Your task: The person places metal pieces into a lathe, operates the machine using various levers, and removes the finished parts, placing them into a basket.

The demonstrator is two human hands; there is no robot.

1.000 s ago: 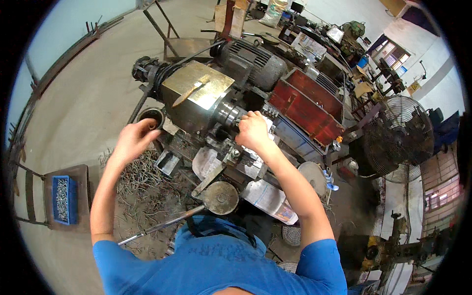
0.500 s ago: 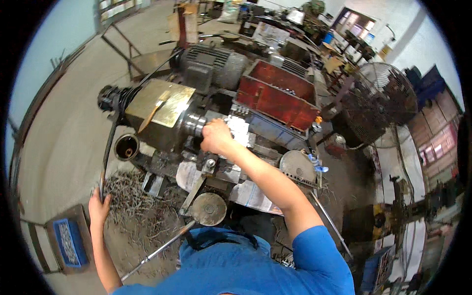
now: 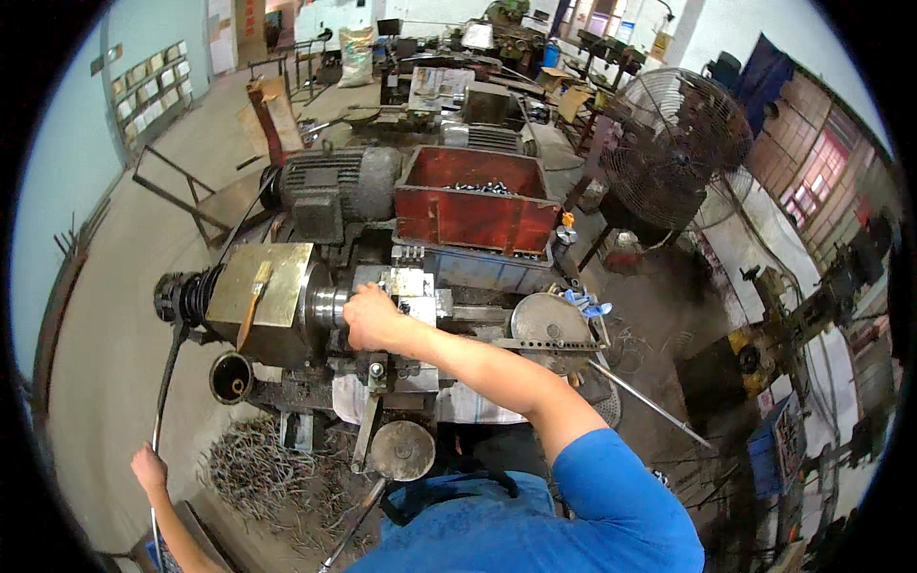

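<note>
My left hand (image 3: pixel 148 468) is closed round a long lever (image 3: pixel 166 387) that slopes down from the left end of a small lathe. My right hand (image 3: pixel 371 317) is closed just right of the bright metal spindle nose (image 3: pixel 330 307); what its fingers hold is hidden. Behind the spindle is the lathe's headstock (image 3: pixel 277 286), with a wooden-handled brush (image 3: pixel 252 310) lying on its brassy top plate. Beside my right hand sits a metal tool block (image 3: pixel 409 285). Below it, a clamped bar (image 3: pixel 367 420) reaches toward a round handwheel disc (image 3: pixel 402 451).
A red bin (image 3: pixel 473 215) of small metal parts stands behind the lathe, beside a grey motor (image 3: pixel 334 191). Metal shavings (image 3: pixel 258 468) heap on the floor at lower left. A large fan (image 3: pixel 680 143) stands at right. A round plate (image 3: pixel 549 320) lies right of the slide.
The view has tilted up and the lathe appears farther left. My left hand has tightened round the lever, its fingers looser before. My right hand stays by the spindle.
</note>
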